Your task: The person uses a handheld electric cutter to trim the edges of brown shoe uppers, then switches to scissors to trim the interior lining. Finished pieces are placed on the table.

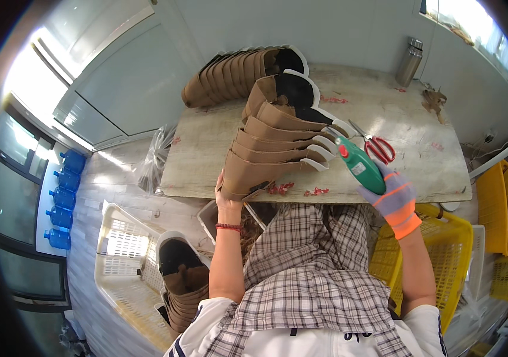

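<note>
At the table's front edge, my bare left hand (228, 201) grips the nearest brown shoe upper (248, 175), its fingers partly hidden by the material. Several more brown uppers (283, 134) with white edging and black lining lie nested behind it, running away from me. My right hand (395, 199), in a grey-purple and orange glove, is closed around a green handheld tool (359, 166) with a red button. The tool's front end points toward the white edges of the stack. Just beyond it lie red-handled scissors (379, 147).
Another row of brown uppers (230, 74) lies at the back of the worn table (200, 149). A steel flask (410, 62) stands at the far right. Beside my legs are a white basket (117, 273), with uppers (185, 291) next to it, and a yellow basket (450, 262).
</note>
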Tool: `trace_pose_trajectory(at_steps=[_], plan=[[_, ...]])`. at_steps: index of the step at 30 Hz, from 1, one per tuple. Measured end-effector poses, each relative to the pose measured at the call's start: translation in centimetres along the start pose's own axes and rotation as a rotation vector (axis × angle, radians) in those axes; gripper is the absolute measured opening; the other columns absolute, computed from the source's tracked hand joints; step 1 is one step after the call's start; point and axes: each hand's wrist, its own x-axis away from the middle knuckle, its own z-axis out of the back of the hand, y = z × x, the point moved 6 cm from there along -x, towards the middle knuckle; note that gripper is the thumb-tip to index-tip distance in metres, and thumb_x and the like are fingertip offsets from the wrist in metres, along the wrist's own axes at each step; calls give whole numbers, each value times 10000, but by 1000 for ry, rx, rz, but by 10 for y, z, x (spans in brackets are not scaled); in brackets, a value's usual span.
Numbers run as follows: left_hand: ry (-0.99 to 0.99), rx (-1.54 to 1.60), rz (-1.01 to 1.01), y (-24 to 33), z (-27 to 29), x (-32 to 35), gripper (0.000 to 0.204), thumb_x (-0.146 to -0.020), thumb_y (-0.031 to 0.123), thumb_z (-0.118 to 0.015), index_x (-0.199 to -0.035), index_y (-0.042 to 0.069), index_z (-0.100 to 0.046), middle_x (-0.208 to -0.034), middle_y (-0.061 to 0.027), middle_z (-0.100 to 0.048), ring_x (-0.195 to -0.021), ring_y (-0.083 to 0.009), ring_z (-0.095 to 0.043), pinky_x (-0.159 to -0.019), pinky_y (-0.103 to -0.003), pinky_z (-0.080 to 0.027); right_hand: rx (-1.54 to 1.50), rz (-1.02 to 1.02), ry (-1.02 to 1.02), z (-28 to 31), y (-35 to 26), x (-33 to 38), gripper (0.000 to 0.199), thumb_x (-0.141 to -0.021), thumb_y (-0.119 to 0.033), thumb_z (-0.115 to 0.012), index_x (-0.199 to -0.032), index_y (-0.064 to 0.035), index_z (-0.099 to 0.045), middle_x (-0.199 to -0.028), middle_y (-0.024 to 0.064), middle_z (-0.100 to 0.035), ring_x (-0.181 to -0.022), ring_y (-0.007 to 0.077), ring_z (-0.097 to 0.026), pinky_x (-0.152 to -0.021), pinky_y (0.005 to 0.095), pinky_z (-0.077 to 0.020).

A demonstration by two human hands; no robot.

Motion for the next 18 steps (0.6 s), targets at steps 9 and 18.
trace_pose_trajectory(at_steps=[9,18], plan=[[-42,-27,3,-7,-8,4,332,-1002,218,-436,-1202,21,-613,-1237,-161,-635,-1145,-331,-591,-1020,-478,-456,86,71,-119,-14,-1,-45,597,-704,-456,-789,-1133,-68,-639,-794,112,-688,-716,306,-656,-652,392,-527],[-22,-40,14,-15,-19,8,380,-999,253,-431,-1257,18,-581,-1273,-163,-617,-1173,-345,-579,-1028,-495,-451,187,161,-199,-14,-24,-58,603,-696,-436,-800,-1155,-82,-636,-814,124,-687,-720,313,-654,-653,390,-523]])
